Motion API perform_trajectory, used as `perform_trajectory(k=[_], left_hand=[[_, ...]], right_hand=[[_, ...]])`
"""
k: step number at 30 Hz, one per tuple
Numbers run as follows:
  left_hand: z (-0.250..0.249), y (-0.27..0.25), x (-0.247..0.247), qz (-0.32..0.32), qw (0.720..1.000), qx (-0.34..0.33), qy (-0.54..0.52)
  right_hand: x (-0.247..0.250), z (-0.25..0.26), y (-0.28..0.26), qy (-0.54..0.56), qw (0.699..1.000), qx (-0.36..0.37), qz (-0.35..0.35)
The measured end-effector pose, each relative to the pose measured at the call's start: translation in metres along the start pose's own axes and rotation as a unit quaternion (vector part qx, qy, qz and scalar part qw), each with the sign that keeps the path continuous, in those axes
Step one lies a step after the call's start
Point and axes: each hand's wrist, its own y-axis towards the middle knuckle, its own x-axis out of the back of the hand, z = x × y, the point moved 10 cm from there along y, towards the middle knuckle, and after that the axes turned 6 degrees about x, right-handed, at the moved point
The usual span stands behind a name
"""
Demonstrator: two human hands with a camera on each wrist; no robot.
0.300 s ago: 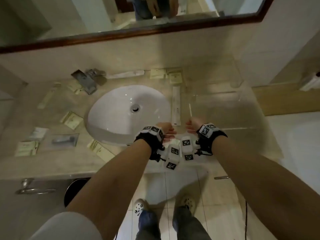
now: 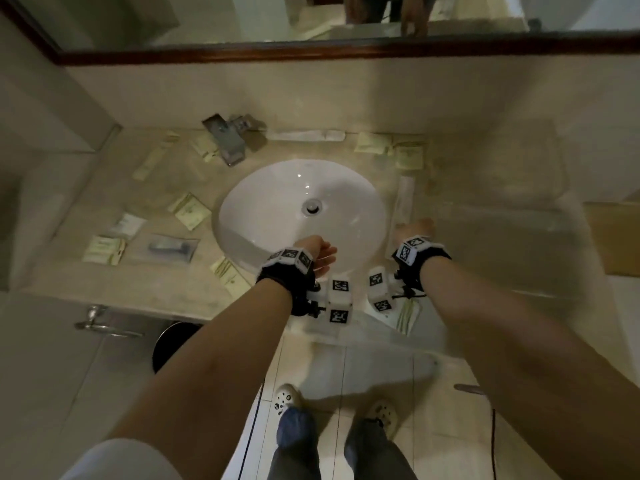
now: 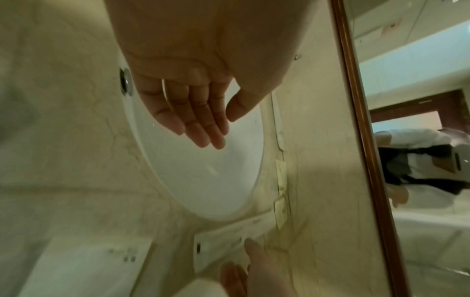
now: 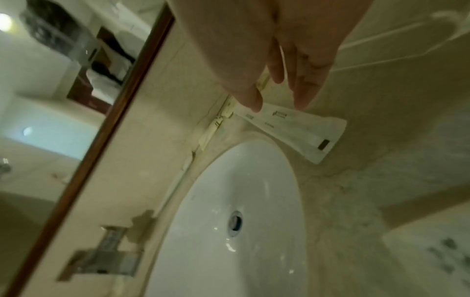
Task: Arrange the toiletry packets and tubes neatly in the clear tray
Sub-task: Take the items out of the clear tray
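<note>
A clear tray (image 2: 502,211) stands on the counter to the right of the sink; in the head view it is blurred. A long white packet (image 2: 405,197) lies between sink and tray. My right hand (image 2: 415,228) is open at its near end. In the right wrist view the right hand (image 4: 278,104) has straight fingers over the long white packet (image 4: 292,128); I cannot tell if they touch it. My left hand (image 2: 322,252) is empty over the sink's front, and the left wrist view shows the left hand (image 3: 218,130) flat. Pale yellow packets (image 2: 408,157) lie behind the tray's corner.
The white sink (image 2: 277,188) fills the middle, with a steel tap (image 2: 227,138) behind it. More packets (image 2: 189,211) and a clear bag holding a tube (image 2: 169,247) lie left of it. Another sachet (image 2: 408,315) sits under my right wrist. A dark bin (image 2: 173,344) is below the counter edge.
My right hand has moved right and away from me, to the long white packet. The left hand has stayed over the sink's front.
</note>
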Motion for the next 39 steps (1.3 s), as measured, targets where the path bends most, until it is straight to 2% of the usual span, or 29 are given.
perform_trajectory(k=[3, 4, 5, 6, 7, 8, 11, 12, 14, 15, 18, 21, 24, 26, 29, 32, 34, 36, 38, 39], left_hand=[[0.008, 0.016, 0.025, -0.016, 1.000, 0.017, -0.020], [0.010, 0.021, 0.032, -0.021, 0.999, 0.026, -0.028], [0.012, 0.025, 0.038, -0.026, 0.998, 0.035, -0.035], [0.013, 0.028, 0.042, -0.028, 0.998, 0.040, -0.036], [0.011, 0.031, 0.043, -0.027, 0.998, 0.042, -0.036], [0.006, 0.033, 0.043, -0.027, 0.998, 0.040, -0.042], [-0.011, 0.034, 0.037, -0.041, 0.998, 0.023, -0.037], [-0.017, 0.033, 0.031, -0.040, 0.999, 0.016, -0.032], [-0.029, 0.031, 0.009, -0.011, 1.000, 0.009, -0.014], [-0.035, 0.031, -0.006, 0.007, 1.000, 0.007, 0.007], [-0.058, 0.024, -0.060, 0.042, 0.994, -0.025, 0.102], [-0.075, 0.011, -0.120, 0.072, 0.973, -0.078, 0.205], [-0.075, -0.002, -0.178, 0.125, 0.945, -0.107, 0.282], [-0.072, -0.006, -0.206, 0.134, 0.923, -0.132, 0.335], [-0.083, -0.006, -0.235, 0.070, 0.853, -0.241, 0.458], [-0.069, -0.010, -0.274, 0.066, 0.770, -0.299, 0.559], [-0.046, -0.008, -0.295, 0.081, 0.722, -0.286, 0.624], [-0.021, -0.003, -0.308, 0.101, 0.681, -0.241, 0.684], [-0.003, 0.004, -0.310, 0.105, 0.649, -0.199, 0.727], [0.002, 0.008, -0.309, 0.102, 0.643, -0.187, 0.736]], right_hand=[[-0.008, 0.004, 0.001, -0.146, 0.989, 0.016, 0.018], [-0.018, 0.003, 0.000, -0.247, 0.967, 0.035, 0.052], [-0.021, 0.006, 0.000, -0.354, 0.932, 0.061, 0.052], [-0.028, 0.006, -0.002, -0.427, 0.898, 0.078, 0.078], [-0.029, 0.007, -0.005, -0.446, 0.888, 0.074, 0.084], [-0.034, 0.009, -0.003, -0.449, 0.882, 0.096, 0.102], [-0.031, -0.001, 0.002, -0.387, 0.907, 0.043, 0.157], [-0.029, 0.001, 0.005, -0.341, 0.926, 0.038, 0.159], [-0.018, 0.014, 0.020, -0.248, 0.960, 0.063, 0.112], [-0.012, 0.021, 0.024, -0.240, 0.962, 0.075, 0.107], [0.012, 0.031, 0.021, -0.309, 0.932, 0.120, 0.145], [0.060, 0.029, 0.017, -0.371, 0.907, 0.159, 0.124], [0.115, -0.008, 0.023, -0.422, 0.893, 0.118, 0.104], [0.146, -0.037, 0.025, -0.452, 0.881, 0.077, 0.113], [0.171, -0.063, 0.033, -0.493, 0.856, 0.055, 0.146], [0.174, -0.081, 0.035, -0.523, 0.823, 0.067, 0.211], [0.171, -0.089, 0.031, -0.514, 0.816, 0.074, 0.254], [0.168, -0.089, 0.030, -0.493, 0.821, 0.102, 0.271], [0.169, -0.092, 0.035, -0.473, 0.828, 0.131, 0.269], [0.170, -0.094, 0.039, -0.465, 0.833, 0.139, 0.264]])
